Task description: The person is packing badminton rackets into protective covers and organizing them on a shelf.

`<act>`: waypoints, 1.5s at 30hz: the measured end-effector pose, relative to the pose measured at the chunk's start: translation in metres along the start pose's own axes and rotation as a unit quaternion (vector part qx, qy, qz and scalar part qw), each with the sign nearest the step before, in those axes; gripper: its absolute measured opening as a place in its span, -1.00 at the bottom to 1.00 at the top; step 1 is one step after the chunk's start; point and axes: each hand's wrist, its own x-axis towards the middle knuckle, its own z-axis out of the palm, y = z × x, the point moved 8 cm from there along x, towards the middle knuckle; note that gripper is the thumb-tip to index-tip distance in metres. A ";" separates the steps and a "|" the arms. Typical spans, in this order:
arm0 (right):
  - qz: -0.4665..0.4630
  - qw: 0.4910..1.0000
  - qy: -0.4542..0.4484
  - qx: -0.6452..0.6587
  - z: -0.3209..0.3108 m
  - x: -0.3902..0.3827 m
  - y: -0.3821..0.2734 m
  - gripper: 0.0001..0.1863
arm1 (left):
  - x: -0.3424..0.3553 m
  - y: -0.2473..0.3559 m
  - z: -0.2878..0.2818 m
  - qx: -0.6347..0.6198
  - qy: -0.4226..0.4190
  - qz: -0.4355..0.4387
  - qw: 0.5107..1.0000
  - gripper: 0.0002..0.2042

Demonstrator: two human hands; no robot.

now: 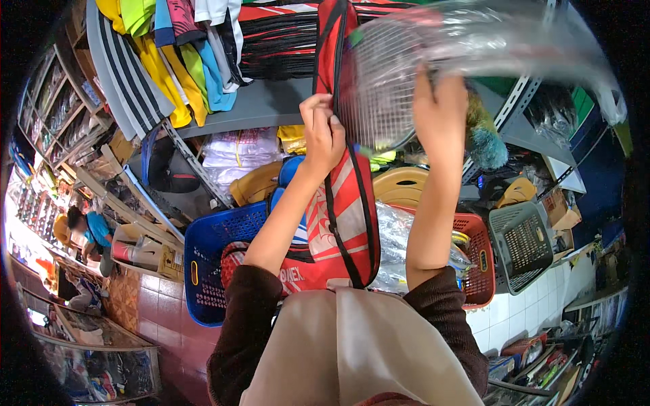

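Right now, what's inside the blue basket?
The red racket bag hangs over the blue basket, its lower end resting inside. The left hand grips the bag. Anything beneath is covered.

I note a clear plastic wrapper [487,37] over the racket head at upper right, crinkled and glossy, with my right hand [440,111] against its lower edge. White plastic-wrapped bundles [237,149] lie stacked under the grey shelf, left of centre. More clear plastic bags [396,237] fill the red basket [482,260]. A brown cardboard box [560,210] sits at far right.
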 end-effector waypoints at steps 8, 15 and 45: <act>0.089 0.937 -0.323 0.096 0.076 -0.094 0.001 -0.78 | -0.002 -0.047 -0.030 0.032 0.116 -0.091 0.989 -0.96; 0.104 0.820 -0.544 0.140 0.088 -0.251 0.030 -0.77 | -0.001 -0.046 -0.042 0.051 0.131 -0.065 0.988 -0.95; 0.153 0.761 -0.630 0.008 0.153 -0.349 0.028 -0.73 | -0.024 -0.090 -0.041 -0.240 0.065 -0.328 0.911 -0.64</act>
